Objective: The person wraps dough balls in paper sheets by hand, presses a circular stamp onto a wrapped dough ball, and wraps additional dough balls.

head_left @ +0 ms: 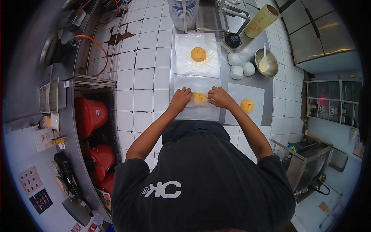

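My left hand (181,99) and my right hand (219,97) are at opposite sides of a pale, thin dough sheet (199,103). The fingers of both are curled closed on its edges. Between them, orange crumbly filling (199,96) lies partly covered by the sheet. Beneath is a translucent plastic sheet (199,114) on the steel table. Just beyond, a round orange filling mound (198,54) sits on another plastic sheet (183,42). To the right of my right hand, a second orange mound (247,105) rests on a white sheet (235,91).
Three white dough balls (236,72) sit right of the far sheet, beside a metal bowl (275,66) with a white spoon (264,52). Behind them stand a black-lidded jar (232,40), a large film roll (262,21) and stacked plastic tubs (183,15). Red bins (91,116) are at left.
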